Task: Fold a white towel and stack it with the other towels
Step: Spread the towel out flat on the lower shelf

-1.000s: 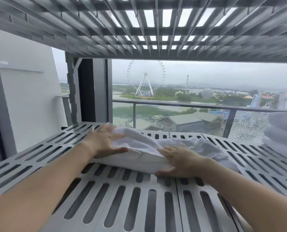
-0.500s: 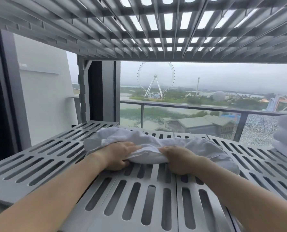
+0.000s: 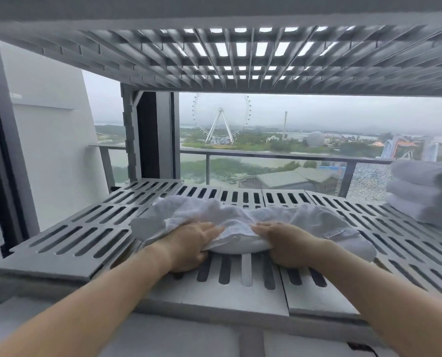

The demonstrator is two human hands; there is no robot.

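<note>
A rumpled white towel (image 3: 240, 222) lies across the middle of a grey slotted shelf (image 3: 86, 235). My left hand (image 3: 191, 246) grips its near edge on the left, fingers curled under the cloth. My right hand (image 3: 289, 244) grips the same near edge a little to the right. Between the two hands the fold bulges and is lifted slightly off the shelf. A stack of folded white towels (image 3: 426, 191) sits at the shelf's far right, partly cut off by the frame edge.
Another slotted grey shelf (image 3: 240, 55) hangs close overhead. A white wall (image 3: 52, 150) and dark post (image 3: 147, 135) close the left side. Behind the shelf runs a glass balcony railing (image 3: 266, 158). Bare slotted surface lies left and right of the towel.
Both hands went from pressing flat on the towel to gripping its near edge, and drew it toward me. The camera dropped lower and backed away from the shelf.
</note>
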